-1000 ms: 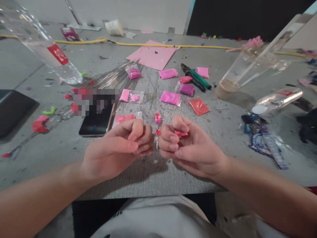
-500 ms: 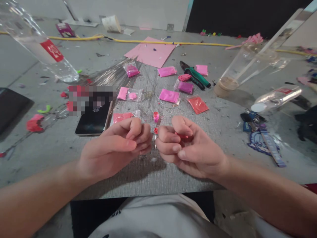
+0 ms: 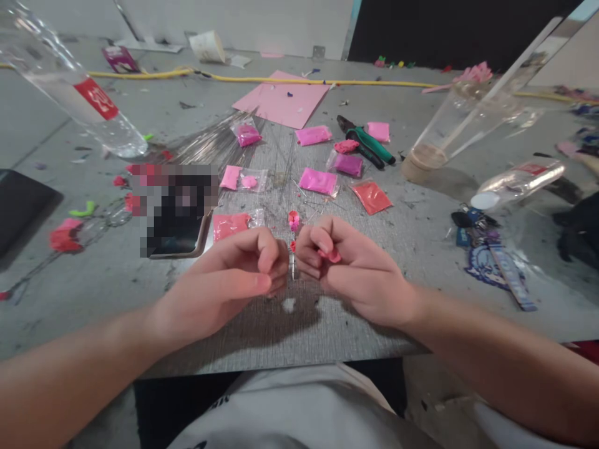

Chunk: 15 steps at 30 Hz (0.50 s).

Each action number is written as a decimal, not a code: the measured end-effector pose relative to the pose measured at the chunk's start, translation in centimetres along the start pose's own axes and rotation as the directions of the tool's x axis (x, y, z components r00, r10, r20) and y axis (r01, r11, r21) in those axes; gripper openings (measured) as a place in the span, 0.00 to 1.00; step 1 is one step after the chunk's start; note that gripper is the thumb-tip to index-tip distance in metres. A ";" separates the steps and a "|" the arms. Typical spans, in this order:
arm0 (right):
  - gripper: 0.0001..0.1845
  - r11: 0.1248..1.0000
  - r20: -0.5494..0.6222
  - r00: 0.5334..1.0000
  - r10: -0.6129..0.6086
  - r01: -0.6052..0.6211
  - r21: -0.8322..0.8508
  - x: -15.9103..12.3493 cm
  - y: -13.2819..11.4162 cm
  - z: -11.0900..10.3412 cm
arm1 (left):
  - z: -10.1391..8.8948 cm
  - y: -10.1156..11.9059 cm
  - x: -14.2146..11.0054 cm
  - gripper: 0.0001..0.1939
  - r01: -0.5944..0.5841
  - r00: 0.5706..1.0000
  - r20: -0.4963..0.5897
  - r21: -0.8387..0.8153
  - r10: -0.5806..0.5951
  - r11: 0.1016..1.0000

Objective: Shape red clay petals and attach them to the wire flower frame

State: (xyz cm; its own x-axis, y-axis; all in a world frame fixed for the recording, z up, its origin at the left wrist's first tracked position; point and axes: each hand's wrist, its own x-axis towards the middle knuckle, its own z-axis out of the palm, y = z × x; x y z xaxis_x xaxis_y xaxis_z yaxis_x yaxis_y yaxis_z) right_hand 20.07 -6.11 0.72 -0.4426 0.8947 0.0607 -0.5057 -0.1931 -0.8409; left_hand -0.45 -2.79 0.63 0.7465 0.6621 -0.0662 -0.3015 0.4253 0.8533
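Note:
Curled over the near part of the table, my right hand (image 3: 358, 271) grips a small lump of reddish-pink clay (image 3: 330, 255) between its fingers. My left hand (image 3: 229, 277) is beside it, its fingers curled and thumb laid along them; whatever they may hold is hidden. The two hands sit a small gap apart. Just behind that gap stands a small pink-and-red clay piece (image 3: 293, 219), with another red bit partly hidden below it. An opened packet of coral clay (image 3: 231, 226) lies behind my left hand.
Pink clay packets (image 3: 318, 181), a red packet (image 3: 371, 196) and green-handled pliers (image 3: 369, 144) lie further back. Thin wires (image 3: 201, 140) spread beside a phone (image 3: 180, 231). A water bottle (image 3: 93, 100) stands left; a plastic cup (image 3: 437, 140), small bottle (image 3: 517, 183) and keys (image 3: 475, 224) are right.
My right hand has turned and its fingers have shifted, showing more of the clay lump. The left thumb has moved slightly right, toward the fingertips.

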 end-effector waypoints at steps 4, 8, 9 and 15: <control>0.08 0.971 0.026 0.999 0.037 -0.030 -0.235 -0.2 -0.3 -0.5 | -0.2 -0.2 -0.2 0.06 0.018 1.000 0.018 0.042 -0.019 0.999; 0.09 0.863 -0.001 0.990 -0.139 0.121 -0.491 0.2 -0.4 -1.4 | -0.5 -0.1 0.0 0.05 0.003 1.000 -0.001 0.034 -0.003 0.999; 0.10 0.811 0.000 0.979 -0.206 0.170 -0.560 0.4 -0.4 -1.6 | -0.6 0.0 0.0 0.05 0.002 1.000 -0.019 0.036 -0.001 0.999; 0.13 0.270 0.253 0.879 -0.403 0.379 -0.885 0.6 -0.7 -2.7 | 0.0 0.2 -0.1 0.08 0.157 0.983 -0.136 0.298 -0.121 0.942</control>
State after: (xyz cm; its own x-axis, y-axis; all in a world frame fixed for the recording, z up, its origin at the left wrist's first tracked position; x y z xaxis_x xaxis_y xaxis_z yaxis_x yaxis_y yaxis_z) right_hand 22.16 -4.34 -0.05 -0.3730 0.7624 0.5288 0.3515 0.6436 -0.6799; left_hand -0.58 -2.75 0.75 0.6897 0.6837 -0.2387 0.0097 0.3209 0.9471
